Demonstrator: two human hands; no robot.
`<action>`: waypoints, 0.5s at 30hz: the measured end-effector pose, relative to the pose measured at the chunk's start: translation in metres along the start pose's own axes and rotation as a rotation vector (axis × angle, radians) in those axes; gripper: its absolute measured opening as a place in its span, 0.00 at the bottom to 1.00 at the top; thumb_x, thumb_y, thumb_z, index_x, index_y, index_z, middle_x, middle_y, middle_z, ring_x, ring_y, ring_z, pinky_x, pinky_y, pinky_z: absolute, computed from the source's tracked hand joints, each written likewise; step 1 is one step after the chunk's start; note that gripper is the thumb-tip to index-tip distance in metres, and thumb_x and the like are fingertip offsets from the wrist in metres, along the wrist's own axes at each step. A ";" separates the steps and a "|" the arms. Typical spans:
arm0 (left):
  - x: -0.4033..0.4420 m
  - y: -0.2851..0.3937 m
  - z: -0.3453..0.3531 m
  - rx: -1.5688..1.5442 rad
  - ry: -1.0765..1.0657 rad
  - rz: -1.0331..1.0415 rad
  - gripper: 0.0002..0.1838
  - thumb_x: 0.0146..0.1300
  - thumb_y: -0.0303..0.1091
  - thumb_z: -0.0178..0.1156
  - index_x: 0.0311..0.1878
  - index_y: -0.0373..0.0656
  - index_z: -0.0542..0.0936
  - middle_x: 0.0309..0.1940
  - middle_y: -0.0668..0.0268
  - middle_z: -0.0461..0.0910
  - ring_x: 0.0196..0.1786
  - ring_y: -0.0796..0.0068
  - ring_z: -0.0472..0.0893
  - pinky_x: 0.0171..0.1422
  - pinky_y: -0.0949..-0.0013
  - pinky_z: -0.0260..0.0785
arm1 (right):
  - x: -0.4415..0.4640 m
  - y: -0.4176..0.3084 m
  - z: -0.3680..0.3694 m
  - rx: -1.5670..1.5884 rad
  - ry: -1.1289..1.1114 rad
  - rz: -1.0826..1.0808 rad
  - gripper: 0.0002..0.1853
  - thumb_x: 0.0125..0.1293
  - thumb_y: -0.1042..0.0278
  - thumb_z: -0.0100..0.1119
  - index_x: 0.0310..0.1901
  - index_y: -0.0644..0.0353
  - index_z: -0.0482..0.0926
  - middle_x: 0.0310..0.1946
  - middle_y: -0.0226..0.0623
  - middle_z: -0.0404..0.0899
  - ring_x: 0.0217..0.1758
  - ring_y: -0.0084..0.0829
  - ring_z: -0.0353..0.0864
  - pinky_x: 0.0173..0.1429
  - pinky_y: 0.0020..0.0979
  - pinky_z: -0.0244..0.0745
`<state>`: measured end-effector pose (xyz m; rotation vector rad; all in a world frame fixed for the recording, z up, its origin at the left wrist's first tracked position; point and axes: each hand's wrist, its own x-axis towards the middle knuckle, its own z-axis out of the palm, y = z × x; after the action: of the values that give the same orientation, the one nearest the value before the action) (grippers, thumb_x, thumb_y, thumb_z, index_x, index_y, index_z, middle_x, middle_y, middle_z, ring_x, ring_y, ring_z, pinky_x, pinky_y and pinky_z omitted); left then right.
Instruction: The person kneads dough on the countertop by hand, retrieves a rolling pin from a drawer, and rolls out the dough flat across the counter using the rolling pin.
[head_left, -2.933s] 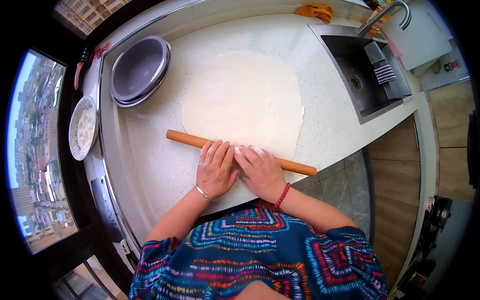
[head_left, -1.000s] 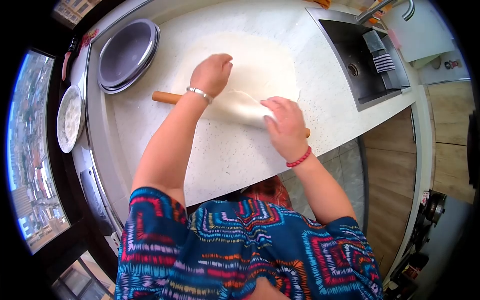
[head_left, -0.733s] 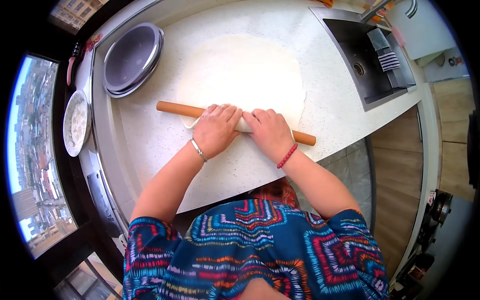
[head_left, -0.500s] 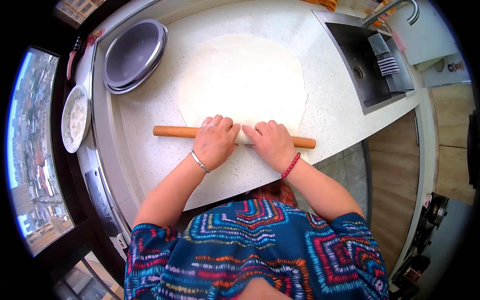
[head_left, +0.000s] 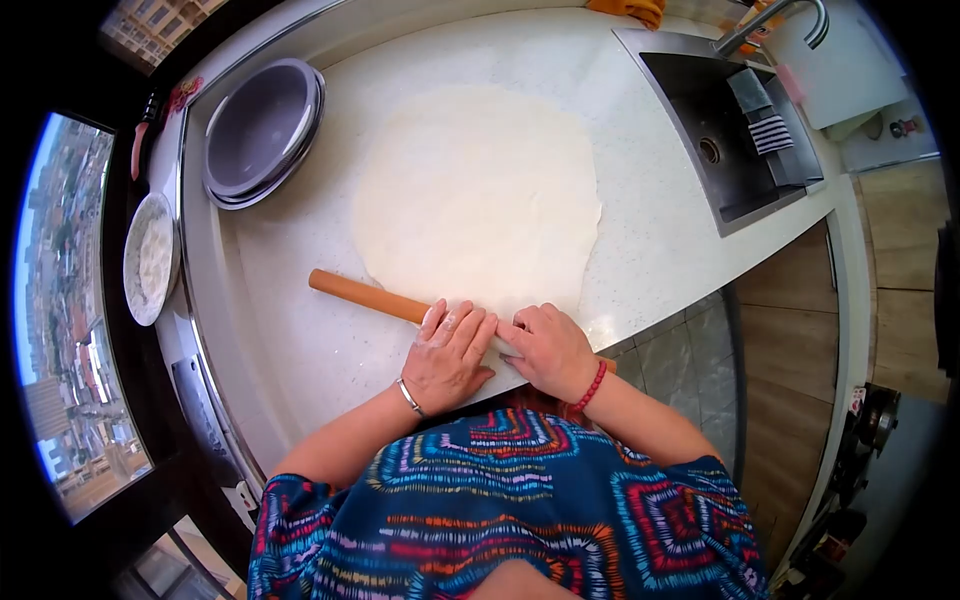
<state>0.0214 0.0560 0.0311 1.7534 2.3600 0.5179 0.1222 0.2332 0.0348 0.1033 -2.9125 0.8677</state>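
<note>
A large thin sheet of dough [head_left: 480,190] lies on the counter, its near edge wrapped round the middle of a wooden rolling pin [head_left: 365,294]. The pin slants down to the right by the counter's front edge. My left hand [head_left: 448,352] rests on the wrapped part, fingers stretched out flat and dusted with flour. Close beside it, my right hand [head_left: 550,350] has its fingers curled over the pin and dough, thumb toward the left hand. The pin's right part is mostly hidden behind my right hand and wrist.
Stacked grey bowls [head_left: 262,128] stand at the counter's back left. A plate with white flour [head_left: 152,258] sits on the window ledge near a pink-handled tool [head_left: 140,145]. At the right are a dark sink [head_left: 690,100] and a tap [head_left: 770,25]. An orange cloth [head_left: 630,10] lies at the back.
Both hands and the rolling pin have come toward my body, and the pin has turned from nearly level to slanted. The left fingers, curled before, now lie straighter. The dough's near edge has come closer too.
</note>
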 end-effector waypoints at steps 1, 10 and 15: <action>0.001 -0.001 0.001 -0.001 0.003 0.002 0.41 0.42 0.43 0.71 0.61 0.37 0.70 0.61 0.56 0.69 0.68 0.57 0.65 0.73 0.48 0.49 | -0.001 0.001 -0.002 -0.004 0.000 0.000 0.26 0.45 0.71 0.68 0.50 0.54 0.76 0.35 0.35 0.73 0.38 0.39 0.73 0.41 0.36 0.71; 0.145 -0.090 -0.020 0.268 0.279 -0.350 0.32 0.65 0.54 0.51 0.66 0.45 0.68 0.70 0.61 0.60 0.75 0.58 0.54 0.77 0.47 0.38 | 0.025 -0.010 0.000 -0.222 0.258 0.147 0.37 0.49 0.64 0.67 0.63 0.58 0.66 0.62 0.43 0.67 0.64 0.43 0.66 0.66 0.48 0.60; 0.149 -0.104 -0.046 0.296 0.282 -0.218 0.33 0.65 0.58 0.48 0.67 0.48 0.67 0.71 0.62 0.60 0.75 0.60 0.53 0.77 0.48 0.38 | 0.122 0.054 -0.008 -0.423 0.083 0.387 0.35 0.63 0.43 0.52 0.65 0.58 0.64 0.69 0.44 0.60 0.72 0.41 0.57 0.73 0.52 0.47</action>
<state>-0.1314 0.1626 0.0476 1.5866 2.9131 0.4244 -0.0037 0.2782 0.0266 -0.5268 -3.0044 0.2599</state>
